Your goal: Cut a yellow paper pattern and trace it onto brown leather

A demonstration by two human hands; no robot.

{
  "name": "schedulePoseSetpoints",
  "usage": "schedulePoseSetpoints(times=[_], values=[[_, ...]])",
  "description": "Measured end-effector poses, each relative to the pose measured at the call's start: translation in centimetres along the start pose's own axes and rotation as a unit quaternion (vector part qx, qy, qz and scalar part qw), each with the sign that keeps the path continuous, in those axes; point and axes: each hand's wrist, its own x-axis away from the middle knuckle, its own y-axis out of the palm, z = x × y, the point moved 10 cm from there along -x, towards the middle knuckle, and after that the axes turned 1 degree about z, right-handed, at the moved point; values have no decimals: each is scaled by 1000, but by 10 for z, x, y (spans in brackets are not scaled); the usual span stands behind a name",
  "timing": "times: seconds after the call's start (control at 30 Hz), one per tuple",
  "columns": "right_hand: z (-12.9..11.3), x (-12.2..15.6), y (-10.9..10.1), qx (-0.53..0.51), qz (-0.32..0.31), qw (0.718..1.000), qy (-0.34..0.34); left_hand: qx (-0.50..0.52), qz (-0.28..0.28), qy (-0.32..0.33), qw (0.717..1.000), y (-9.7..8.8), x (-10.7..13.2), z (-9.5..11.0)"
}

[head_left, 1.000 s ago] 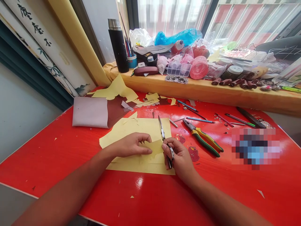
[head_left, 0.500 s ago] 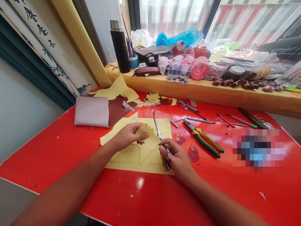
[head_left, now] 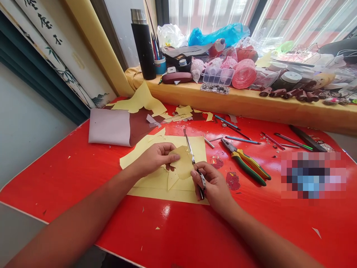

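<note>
On the window sill [head_left: 237,104] behind the desk [head_left: 195,230], a blue cup [head_left: 160,67] is holding pens and brushes [head_left: 154,46] upright beside a black flask [head_left: 143,44]. A clear compartment box [head_left: 218,75] is sitting further right, its contents too small to make out.

Nearer, the left hand [head_left: 154,158] is pinching a yellow paper piece [head_left: 182,163] between thumb and fingers, keeping it just above a larger yellow sheet [head_left: 164,191]. The right hand [head_left: 210,184] is clamping the handles of small scissors [head_left: 190,152], with the blades pointing away along the piece's right edge. The fingers are hiding most of the handles, so I cannot tell whether the blades are parted.

A pixelated patch [head_left: 312,175] is covering something at the desk's right, past the green-and-yellow pliers [head_left: 247,163].

Compared with half a second ago, the piece is sitting closer against the blades. A second ago it was lying lower, under the left fingers.
</note>
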Motion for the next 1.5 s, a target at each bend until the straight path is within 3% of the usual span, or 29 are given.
schedulePoseSetpoints(times=[0.1, 0.27, 0.53, 1.5], values=[[0, 1, 2, 6, -9, 1000, -4, -9, 58, 38, 998, -16, -4, 3], [-3, 6, 4, -13, -39, 999, -26, 2, 190, 92, 977, -60, -7, 5], [-7, 11, 13, -16, -86, 995, -51, 62, 247, 111, 961, -91, -10, 4], [-1, 12, 19, -6, -110, 993, -29, 38, 250, 114, 961, -87, -6, 10]])
